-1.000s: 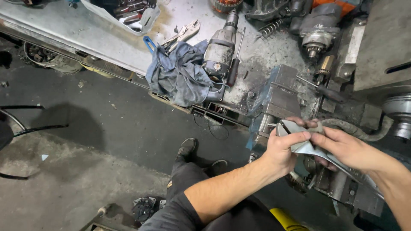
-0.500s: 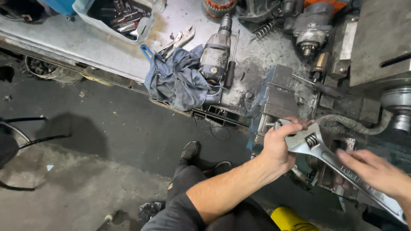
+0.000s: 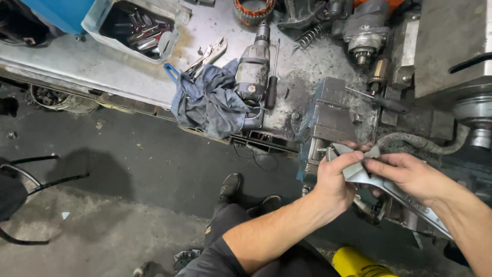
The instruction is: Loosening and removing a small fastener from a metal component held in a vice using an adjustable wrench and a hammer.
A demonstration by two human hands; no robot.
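Both hands on the adjustable wrench (image 3: 376, 182): left hand (image 3: 335, 179) fingers wrapped tight round its head, right hand (image 3: 410, 174) pinching just beside, vise (image 3: 335, 115) edge touching the fingertips.

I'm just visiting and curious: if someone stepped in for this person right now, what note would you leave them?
Left hand: gripping the head of the large adjustable wrench.
Right hand: fingers on the same wrench head, near its jaw.
The wrench sits at the bench vise; its handle runs down to the right.
On the bench: drill, blue rag, locking pliers.
Whether the jaw is set cannot be told.
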